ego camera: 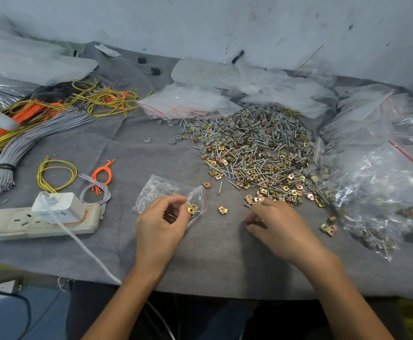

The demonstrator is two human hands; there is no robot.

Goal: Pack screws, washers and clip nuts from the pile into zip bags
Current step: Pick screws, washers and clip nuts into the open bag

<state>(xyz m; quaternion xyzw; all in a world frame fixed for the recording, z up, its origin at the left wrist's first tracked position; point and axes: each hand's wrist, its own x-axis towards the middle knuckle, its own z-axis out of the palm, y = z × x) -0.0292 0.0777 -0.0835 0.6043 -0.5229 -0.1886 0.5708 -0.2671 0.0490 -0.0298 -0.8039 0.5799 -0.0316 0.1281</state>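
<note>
Nearest the camera, the left hand [162, 218] is pinching the mouth of a small zip bag [168, 192] lying on the grey cloth [215, 261], with clip nuts [192, 208] showing inside its opening, while the right hand [273, 223] is curling its fingers over the cloth at the pile's near edge; whether it is gripping anything I cannot tell. Between the hands one loose clip nut [222, 210] is lying, and a single screw [219, 188] just beyond it. Farther back the pile [257, 153] of screws, grey washers and clip nuts is spreading toward empty zip bags [188, 101], with wire bundles [41, 123] and a power strip [41, 220] sitting off to the left.
</note>
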